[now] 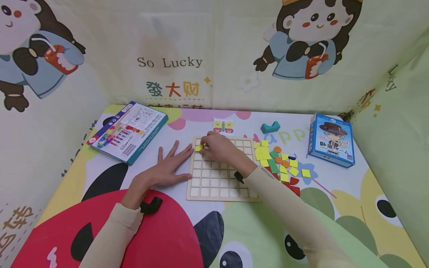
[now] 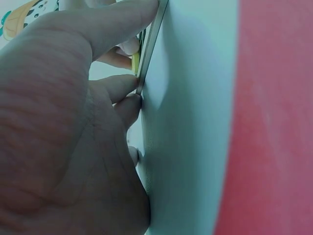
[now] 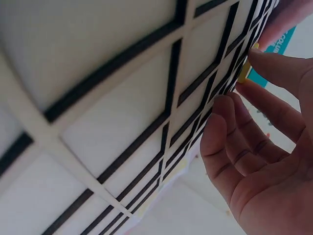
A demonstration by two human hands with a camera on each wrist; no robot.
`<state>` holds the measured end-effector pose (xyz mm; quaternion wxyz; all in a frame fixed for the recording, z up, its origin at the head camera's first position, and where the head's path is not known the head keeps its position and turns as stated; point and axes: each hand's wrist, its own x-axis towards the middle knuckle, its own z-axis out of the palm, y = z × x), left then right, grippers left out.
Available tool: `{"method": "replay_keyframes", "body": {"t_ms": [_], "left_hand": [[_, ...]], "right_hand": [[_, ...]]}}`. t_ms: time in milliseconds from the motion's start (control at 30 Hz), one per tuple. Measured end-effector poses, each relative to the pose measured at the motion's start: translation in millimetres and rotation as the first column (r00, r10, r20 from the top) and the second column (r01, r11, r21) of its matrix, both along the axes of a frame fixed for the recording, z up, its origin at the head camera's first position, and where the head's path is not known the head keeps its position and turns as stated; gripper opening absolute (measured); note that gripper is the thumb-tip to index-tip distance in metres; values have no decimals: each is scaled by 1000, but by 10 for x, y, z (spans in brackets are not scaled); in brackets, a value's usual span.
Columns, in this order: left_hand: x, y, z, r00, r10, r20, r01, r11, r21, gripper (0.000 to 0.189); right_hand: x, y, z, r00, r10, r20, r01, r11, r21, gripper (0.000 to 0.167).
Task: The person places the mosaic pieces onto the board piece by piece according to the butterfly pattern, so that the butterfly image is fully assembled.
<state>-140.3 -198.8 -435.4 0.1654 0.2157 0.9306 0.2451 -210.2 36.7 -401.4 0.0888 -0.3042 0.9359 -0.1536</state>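
Observation:
A wooden grid board (image 1: 210, 182) with square cells lies flat on the table. Over its upper left corner, my right hand (image 1: 219, 148) pinches a yellow square tile (image 3: 244, 71) between thumb and index finger, at the cells. The other right fingers curl against the board in the right wrist view. My left hand (image 1: 169, 167) lies spread on the table with thumb and fingertips touching the board's left edge. A small picture card (image 1: 223, 126) with a colored butterfly-like pattern sits just behind the board, partly covered by it.
Loose yellow tiles (image 1: 262, 152), green pieces (image 1: 273, 165), orange discs (image 1: 277, 149) and red pieces (image 1: 295, 190) lie right of the board. A teal block (image 1: 270, 127) stands behind them. A flat game box (image 1: 130, 130) is at left, a blue box (image 1: 331, 139) at right.

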Motion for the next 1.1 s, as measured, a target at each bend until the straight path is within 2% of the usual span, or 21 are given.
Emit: {"method": "replay_keyframes", "body": {"t_ms": [167, 400, 833, 967, 1100], "left_hand": [[-5, 10, 5, 1000, -1, 1, 1, 1000, 9, 99], [5, 11, 17, 1000, 11, 5, -11, 1000, 5, 99], [-2, -9, 4, 1000, 10, -5, -10, 1000, 6, 98], [-2, -4, -5, 1000, 9, 2, -9, 1000, 2, 99], [1, 7, -5, 1000, 8, 5, -8, 1000, 0, 100]], "right_hand": [[20, -11, 5, 1000, -11, -9, 11, 1000, 18, 31], [23, -5, 1, 1000, -6, -17, 6, 1000, -18, 28], [16, 21, -9, 999, -15, 31, 16, 999, -31, 34], [-7, 124, -18, 999, -9, 46, 13, 997, -80, 34], [-26, 336, 9, 998, -35, 54, 42, 989, -145, 32]]}}
